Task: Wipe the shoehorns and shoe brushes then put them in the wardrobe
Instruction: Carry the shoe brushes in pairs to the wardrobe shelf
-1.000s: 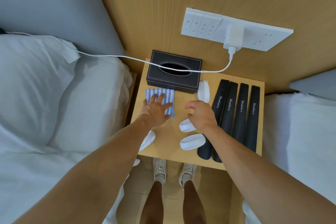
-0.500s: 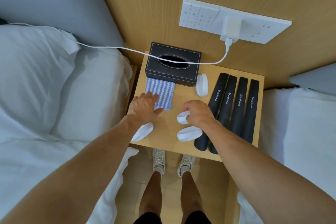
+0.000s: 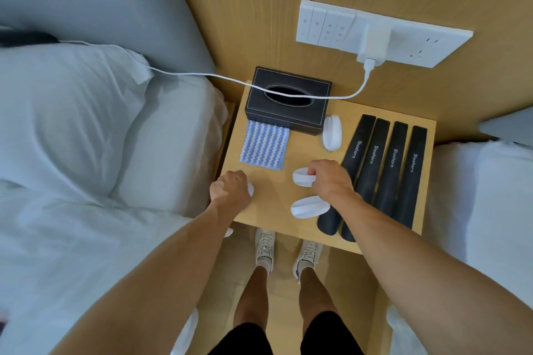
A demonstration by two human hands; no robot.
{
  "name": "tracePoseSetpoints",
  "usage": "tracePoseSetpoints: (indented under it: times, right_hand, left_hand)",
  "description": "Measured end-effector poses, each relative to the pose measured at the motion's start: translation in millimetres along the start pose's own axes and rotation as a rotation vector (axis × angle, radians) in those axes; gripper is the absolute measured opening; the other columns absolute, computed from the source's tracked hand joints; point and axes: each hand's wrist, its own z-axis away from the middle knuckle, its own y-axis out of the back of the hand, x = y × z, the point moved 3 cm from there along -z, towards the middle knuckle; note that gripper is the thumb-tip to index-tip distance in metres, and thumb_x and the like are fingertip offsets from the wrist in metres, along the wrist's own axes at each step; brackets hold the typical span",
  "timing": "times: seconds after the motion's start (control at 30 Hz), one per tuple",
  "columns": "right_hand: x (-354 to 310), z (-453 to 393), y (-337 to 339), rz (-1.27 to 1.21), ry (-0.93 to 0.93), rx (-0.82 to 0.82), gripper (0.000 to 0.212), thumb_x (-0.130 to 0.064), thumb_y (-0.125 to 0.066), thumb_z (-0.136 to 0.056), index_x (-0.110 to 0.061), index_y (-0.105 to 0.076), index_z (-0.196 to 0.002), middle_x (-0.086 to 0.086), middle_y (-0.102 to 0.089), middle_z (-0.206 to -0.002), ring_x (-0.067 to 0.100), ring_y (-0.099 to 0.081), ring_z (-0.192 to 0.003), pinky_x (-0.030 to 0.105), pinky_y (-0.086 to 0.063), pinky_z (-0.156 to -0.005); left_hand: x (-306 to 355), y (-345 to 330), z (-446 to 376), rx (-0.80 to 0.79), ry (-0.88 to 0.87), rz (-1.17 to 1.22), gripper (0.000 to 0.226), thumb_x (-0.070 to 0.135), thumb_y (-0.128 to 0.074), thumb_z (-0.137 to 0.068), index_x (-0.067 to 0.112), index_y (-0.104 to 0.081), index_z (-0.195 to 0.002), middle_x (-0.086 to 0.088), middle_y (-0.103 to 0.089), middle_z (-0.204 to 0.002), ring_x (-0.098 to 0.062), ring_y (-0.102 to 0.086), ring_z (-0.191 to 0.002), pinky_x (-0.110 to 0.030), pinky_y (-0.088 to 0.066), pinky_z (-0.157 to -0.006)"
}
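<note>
Fingers [image 3: 313, 172] of the right hand [image 3: 328, 181] curl round a white shoe brush [image 3: 301, 177] mid-tabletop [image 3: 271, 210]; the left hand [image 3: 230, 189] seems to clutch another at nine o'clock, mostly hidden. Wiping is unstarted: next, fetch the striped cloth [image 3: 264, 145] at eleven o'clock.

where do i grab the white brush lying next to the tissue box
Pinch the white brush across its narrow width at mid-length, coming from above. It lies flat and free; the tissue box blocks its far end, the shoehorns crowd its right.
</note>
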Motion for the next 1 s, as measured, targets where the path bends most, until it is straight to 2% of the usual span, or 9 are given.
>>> tracePoseSetpoints:
  times: [0.1,0.2,0.3,0.4,0.5,0.57,0.63,0.8,1.0]
  right_hand:
    - [8.5,14.8,17.0,-0.28,-0.09,0.059,0.015,-0.01,-0.066,-0.085,-0.017,-0.065,-0.099,0.004,-0.065,-0.104,0.023,-0.061,-0.094,0.033,-0.053,-0.075]
    - [20.1,38.0,40.0,-0.548,-0.172,0.139,0.014,-0.026,-0.073,-0.084,-0.02,-0.062,-0.09,-0.003,-0.062,-0.09,0.017,-0.058,-0.085,0.025,-0.043,-0.063]
    - [34.6,69.7,64.5,-0.853,-0.279,0.218,0.015,-0.031,-0.07,-0.09,-0.017,-0.065,-0.089,-0.003,-0.063,-0.082,0.021,-0.062,-0.088,0.029,-0.046,-0.072]
    - [55.9,105.4,92.1,-1.201,-0.409,0.225,0.008,-0.023,-0.068,-0.093,-0.016,-0.066,-0.096,0.006,-0.065,-0.091,0.025,-0.064,-0.092,0.044,-0.055,-0.09]
    - [76.9,143.4,124.2,-1.473,-0.455,0.204,0.034,-0.019,-0.072,-0.09,-0.015,-0.062,-0.121,0.011,-0.064,-0.114,0.028,-0.062,-0.107,0.047,-0.055,-0.091]
    - [88.1,167.1,146.2,-1.602,-0.385,0.243,0.028,-0.017,-0.069,-0.092,-0.013,-0.064,-0.119,0.014,-0.062,-0.122,0.03,-0.06,-0.114,0.046,-0.055,-0.09]
    - [95.4,189.6,168.4,-1.679,-0.291,0.298,0.015,-0.015,-0.063,-0.096,-0.01,-0.07,-0.109,0.016,-0.062,-0.124,0.031,-0.06,-0.116,0.045,-0.055,-0.088]
    - [106.9,243.5,220.3,-1.775,-0.109,0.45,0.015,-0.014,-0.06,-0.098,-0.01,-0.074,-0.096,0.015,-0.069,-0.114,0.029,-0.066,-0.106,0.039,-0.056,-0.076]
    - [123.5,311.3,252.4,-1.732,-0.019,0.68,0.025,-0.016,-0.066,-0.094,-0.014,-0.067,-0.118,0.006,-0.069,-0.116,0.025,-0.066,-0.107,0.035,-0.059,-0.077]
  left_hand:
    - [3.6,22.7,8.8,-0.015,0.042,0.254,0.038,0.033,-0.058,-0.091,0.012,-0.052,-0.122,-0.007,-0.06,-0.115,-0.025,-0.062,-0.102,-0.035,-0.053,-0.084]
    - [15.1,56.8,21.7,-0.031,0.039,0.492,0.042,0.028,-0.066,-0.085,0.007,-0.055,-0.119,-0.009,-0.062,-0.112,-0.022,-0.06,-0.091,-0.031,-0.052,-0.074]
    - [32.9,95.1,44.1,-0.002,0.001,0.625,0.039,0.023,-0.074,-0.081,0.003,-0.058,-0.111,-0.012,-0.065,-0.107,-0.024,-0.065,-0.092,-0.037,-0.059,-0.077]
    - [56.6,132.4,75.0,0.017,-0.087,0.762,0.025,0.021,-0.075,-0.081,0.003,-0.065,-0.096,-0.016,-0.068,-0.103,-0.03,-0.068,-0.092,-0.046,-0.06,-0.079]
    - [81.7,173.2,115.9,0.041,-0.172,0.944,0.009,0.019,-0.076,-0.081,0.016,-0.068,-0.085,-0.01,-0.069,-0.099,-0.027,-0.068,-0.092,-0.046,-0.06,-0.079]
    - [98.9,199.0,145.6,0.054,-0.252,1.043,0.006,0.017,-0.075,-0.082,0.016,-0.069,-0.084,-0.009,-0.071,-0.096,-0.025,-0.069,-0.091,-0.045,-0.06,-0.078]
    - [115.2,222.4,173.6,0.059,-0.349,1.118,0.009,0.014,-0.073,-0.084,0.011,-0.071,-0.092,-0.012,-0.073,-0.096,-0.025,-0.072,-0.088,-0.045,-0.06,-0.079]
    - [152.5,271.4,230.6,0.115,-0.524,1.19,0.007,0.013,-0.071,-0.086,0.011,-0.069,-0.092,-0.007,-0.074,-0.091,-0.019,-0.074,-0.079,-0.046,-0.059,-0.083]
    - [196.7,303.5,286.0,0.151,-0.742,1.175,0.01,0.012,-0.069,-0.088,0.011,-0.066,-0.098,-0.004,-0.076,-0.089,-0.023,-0.073,-0.085,-0.054,-0.056,-0.087]
